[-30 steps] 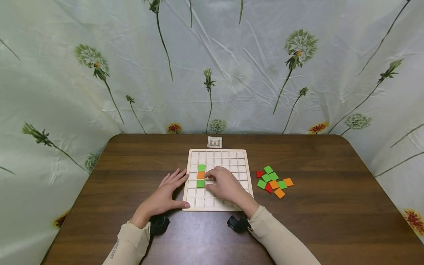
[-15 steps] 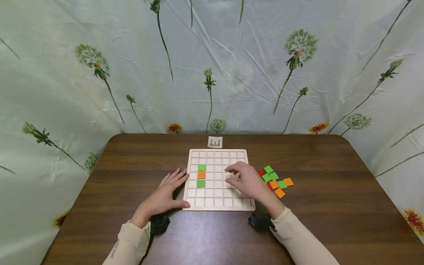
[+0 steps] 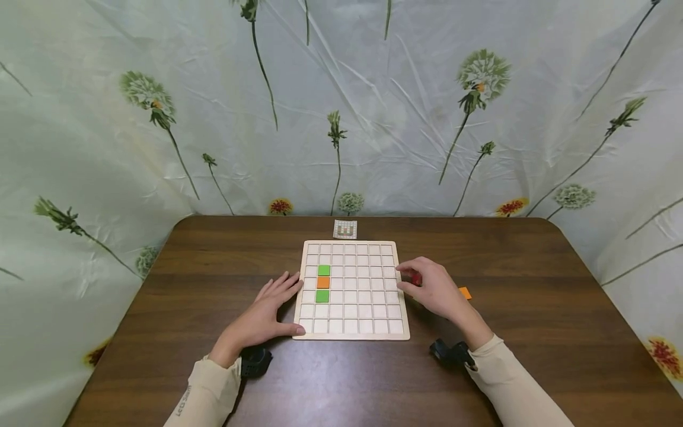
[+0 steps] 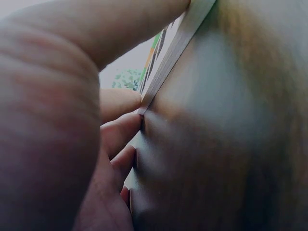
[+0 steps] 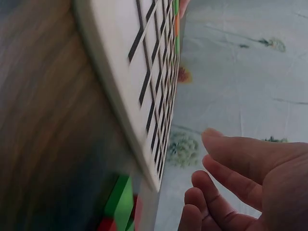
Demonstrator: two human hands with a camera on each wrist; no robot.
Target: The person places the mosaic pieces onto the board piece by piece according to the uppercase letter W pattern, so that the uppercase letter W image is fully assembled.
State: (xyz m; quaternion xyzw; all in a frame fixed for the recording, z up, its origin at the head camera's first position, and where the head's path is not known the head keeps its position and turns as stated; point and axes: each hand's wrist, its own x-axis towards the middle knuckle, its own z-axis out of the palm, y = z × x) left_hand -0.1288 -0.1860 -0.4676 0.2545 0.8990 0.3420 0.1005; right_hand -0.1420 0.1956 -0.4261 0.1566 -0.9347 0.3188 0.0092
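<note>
Fingers of the right hand point(image 3: 434, 289) stand apart, gripping nothing I can see, over loose tiles point(image 3: 465, 293) at centre right of the frame, presumably laid there for easy reach. My left hand point(image 3: 258, 317) touches the gridded board point(image 3: 365, 311) mid-frame, fingers spread, I judge to steady it; three seated tiles point(image 3: 323, 283) sit in its cells.

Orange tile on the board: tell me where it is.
Head view: the orange tile sits on the left side of the board, between two green tiles.
</note>
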